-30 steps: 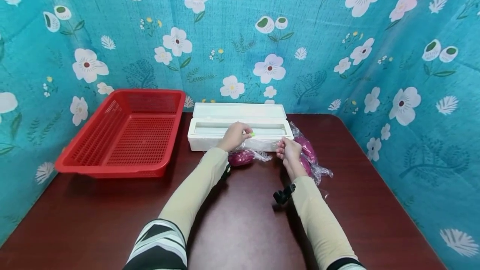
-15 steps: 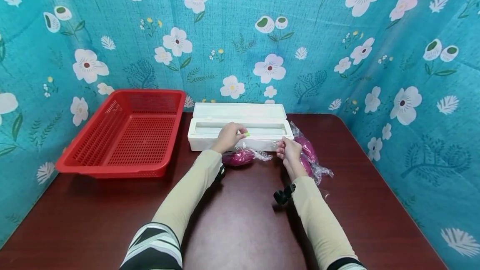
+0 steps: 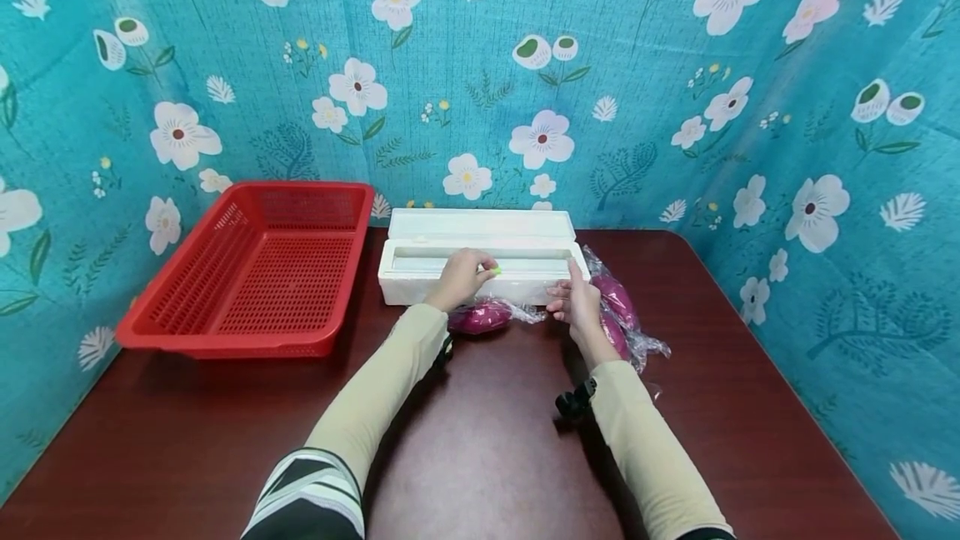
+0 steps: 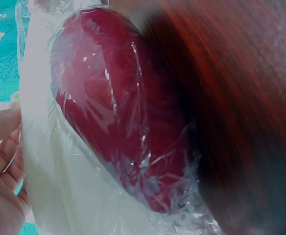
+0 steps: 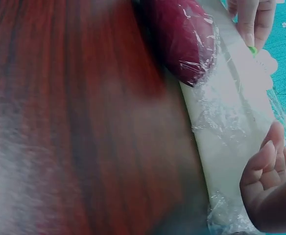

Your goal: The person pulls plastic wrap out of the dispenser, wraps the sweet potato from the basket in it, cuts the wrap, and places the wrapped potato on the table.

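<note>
A long white cling film box [image 3: 405, 290] stands at the back of the table with its lid [image 3: 480, 225] raised. At its front edge, my left hand [image 3: 461, 277] pinches a small green slider [image 3: 496, 271] between thumb and finger. My right hand [image 3: 581, 300] is by the box's right end, index finger extended against it and the others loosely bent; nothing shows in its grip. In front of the box lies an oblong purple-red thing [image 4: 118, 98] wrapped in clear film, its exact kind unclear. Clear film [image 5: 216, 112] clings to the box front in the right wrist view.
Two more wrapped purple-red things [image 3: 618, 300] lie right of the box, partly behind the right hand. A red plastic basket [image 3: 225, 344] stands on the left of the dark wooden table [image 3: 495, 440]. A blue floral cloth [image 3: 435, 65] hangs behind.
My left hand has slid slightly left along the box front with the green slider. My right hand's fingers, bunched together before, have spread, with the index finger now straightened upward.
</note>
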Motion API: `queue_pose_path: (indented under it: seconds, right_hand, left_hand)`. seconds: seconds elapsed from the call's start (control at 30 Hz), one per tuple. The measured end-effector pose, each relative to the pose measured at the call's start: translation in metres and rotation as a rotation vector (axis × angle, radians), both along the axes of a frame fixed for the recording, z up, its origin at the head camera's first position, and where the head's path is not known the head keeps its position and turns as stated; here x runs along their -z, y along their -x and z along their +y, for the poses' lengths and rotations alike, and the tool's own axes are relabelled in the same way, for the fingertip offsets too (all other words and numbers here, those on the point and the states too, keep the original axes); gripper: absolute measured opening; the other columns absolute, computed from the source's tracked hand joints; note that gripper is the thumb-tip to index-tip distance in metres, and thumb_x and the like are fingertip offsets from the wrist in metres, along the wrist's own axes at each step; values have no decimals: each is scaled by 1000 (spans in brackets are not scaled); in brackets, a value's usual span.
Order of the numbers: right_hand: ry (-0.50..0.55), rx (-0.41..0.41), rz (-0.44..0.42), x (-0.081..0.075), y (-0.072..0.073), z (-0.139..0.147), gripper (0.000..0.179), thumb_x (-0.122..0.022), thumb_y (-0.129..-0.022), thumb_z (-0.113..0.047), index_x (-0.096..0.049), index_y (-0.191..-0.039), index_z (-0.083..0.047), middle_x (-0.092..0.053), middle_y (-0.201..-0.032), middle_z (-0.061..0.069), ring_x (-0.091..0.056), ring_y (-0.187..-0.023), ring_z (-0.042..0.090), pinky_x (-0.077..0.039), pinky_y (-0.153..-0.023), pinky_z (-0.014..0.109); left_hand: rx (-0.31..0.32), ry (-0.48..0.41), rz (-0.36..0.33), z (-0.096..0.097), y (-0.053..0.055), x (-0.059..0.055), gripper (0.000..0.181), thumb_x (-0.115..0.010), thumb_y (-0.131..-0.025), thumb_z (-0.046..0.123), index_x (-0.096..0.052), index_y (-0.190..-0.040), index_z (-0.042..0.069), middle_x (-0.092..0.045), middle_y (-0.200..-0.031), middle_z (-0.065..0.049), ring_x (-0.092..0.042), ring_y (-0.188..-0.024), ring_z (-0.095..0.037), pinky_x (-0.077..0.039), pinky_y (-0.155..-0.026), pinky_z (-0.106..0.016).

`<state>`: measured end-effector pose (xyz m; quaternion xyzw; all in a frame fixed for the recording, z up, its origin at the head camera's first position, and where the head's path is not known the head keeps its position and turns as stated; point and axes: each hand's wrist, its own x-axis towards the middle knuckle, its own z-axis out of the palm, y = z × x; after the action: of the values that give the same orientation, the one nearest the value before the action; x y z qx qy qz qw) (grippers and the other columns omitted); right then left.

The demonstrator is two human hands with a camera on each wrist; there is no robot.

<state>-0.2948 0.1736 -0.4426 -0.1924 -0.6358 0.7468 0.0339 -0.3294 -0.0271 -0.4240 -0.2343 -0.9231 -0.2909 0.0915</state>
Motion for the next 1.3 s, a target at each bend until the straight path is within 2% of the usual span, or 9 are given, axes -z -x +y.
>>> queue_pose_path:
  seconds: [0.07,0.17,0.27,0.33,0.53,0.67,1.07,1.17,1.3]
  right_hand:
    - [-79,2,16,1,1,-1,48,-61,-79,-48,-53,-78,-1,-56,-54,0,-47,-35,8,-38,-35,20]
    - [-247,-2,39,3,3,-2,39,-74,-71,-35,-58,-71,0,-50,-48,-1,-43,-35,7,-36,-36,20]
    - [-398,-5,41,5,6,-2,28,-77,-70,-24,-62,-66,-1,-43,-43,-2,-38,-34,8,-33,-35,21]
    - [-433,-9,26,5,7,0,23,-76,-71,-20,-63,-65,-2,-42,-42,-3,-38,-33,8,-32,-35,21]
    - [-327,-2,-20,1,9,3,24,-73,-74,-15,-56,-59,-5,-45,-44,-1,-41,-35,9,-42,-43,28]
    - [-324,9,-39,-3,9,3,25,-72,-74,-15,-54,-58,-7,-44,-43,-1,-42,-36,9,-45,-47,33]
    - [-326,-17,-91,-10,15,-1,25,-70,-75,-13,-53,-60,-4,-44,-42,1,-41,-35,9,-41,-43,29]
    - [-355,-21,-96,-11,16,-1,20,-71,-75,-14,-54,-73,-2,-47,-51,4,-43,-38,9,-43,-45,30]
    - [-375,-16,-76,-13,17,1,41,-71,-75,-10,-45,-107,-3,-47,-80,12,-44,-39,10,-43,-44,30]
  left_hand:
    - [1,3,-5,0,-1,1,13,-63,-83,12,-69,-93,6,-65,-92,-4,-55,-91,-20,-41,-84,-32]
    - [13,6,-11,1,-3,3,13,-64,-82,12,-69,-93,6,-65,-91,-5,-55,-90,-20,-41,-84,-31]
    - [28,13,0,1,-4,4,13,-64,-82,12,-69,-93,6,-65,-90,-4,-56,-88,-20,-41,-82,-31]
    - [27,12,8,1,-4,4,13,-65,-81,13,-69,-92,6,-65,-88,-4,-56,-87,-19,-41,-81,-31]
    - [9,-20,8,-2,-3,5,13,-65,-81,13,-70,-91,8,-65,-90,-3,-56,-87,-19,-41,-82,-32]
    - [5,-29,13,-4,-2,5,13,-66,-80,12,-69,-92,8,-65,-93,-4,-56,-89,-19,-40,-83,-32]
    - [17,-57,57,-13,-4,6,11,-66,-80,11,-69,-90,7,-65,-91,-5,-56,-85,-20,-40,-80,-33]
    - [23,-80,72,-12,-4,6,11,-65,-80,9,-69,-90,5,-65,-92,-7,-56,-85,-21,-41,-81,-33]
    - [50,-147,73,-10,-4,8,10,-64,-80,6,-67,-89,3,-64,-93,-9,-55,-88,-23,-41,-82,-33]
